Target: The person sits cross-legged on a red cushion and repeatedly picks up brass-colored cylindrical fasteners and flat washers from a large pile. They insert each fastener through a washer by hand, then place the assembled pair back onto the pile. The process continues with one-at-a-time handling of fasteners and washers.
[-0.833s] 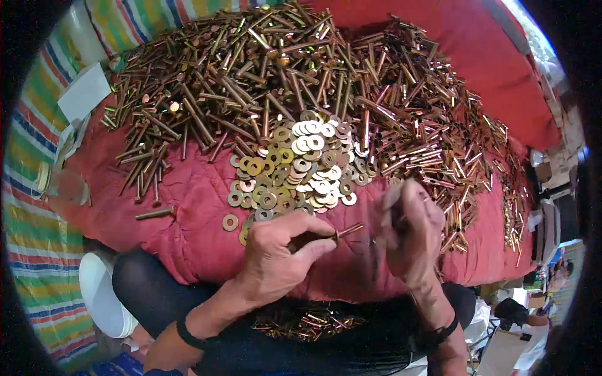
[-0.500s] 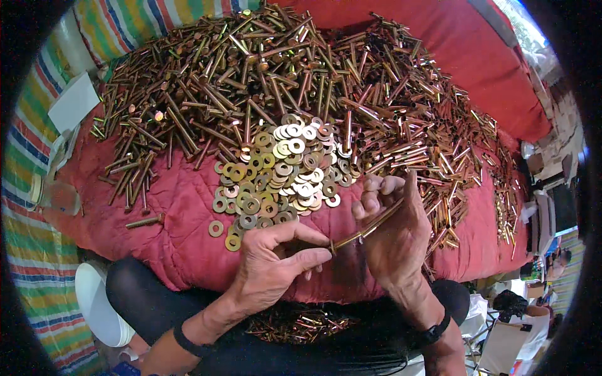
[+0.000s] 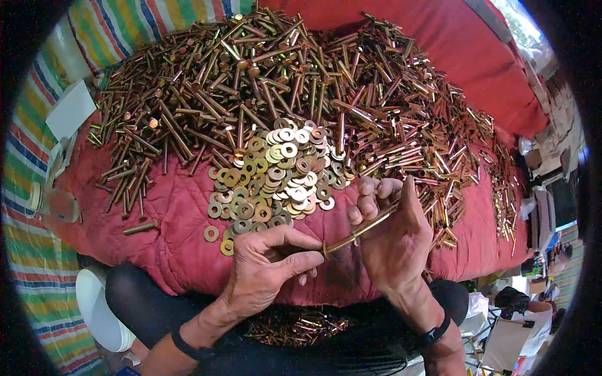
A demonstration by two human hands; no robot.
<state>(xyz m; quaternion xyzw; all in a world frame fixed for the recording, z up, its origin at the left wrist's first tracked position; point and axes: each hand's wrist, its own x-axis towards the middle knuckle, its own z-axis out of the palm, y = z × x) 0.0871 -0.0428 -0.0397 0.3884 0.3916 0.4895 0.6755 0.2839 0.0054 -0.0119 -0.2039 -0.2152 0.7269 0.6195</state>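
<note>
Right hand, blurred 0.8 seconds ago, has turned palm up right of centre, fingers half curled; a slim metal rod rests against it, how firmly held I cannot tell. Left hand, lower centre, pinches the rod's lower-left end. Loose washers heap mid-frame on red cloth, below piled bolts.

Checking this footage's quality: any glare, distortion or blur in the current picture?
Head view: bright glints on the washers; head view: a black, rounded fisheye rim cuts the corners; head view: left hand and right hand look fairly sharp, while far-right clutter is too soft to identify.
</note>
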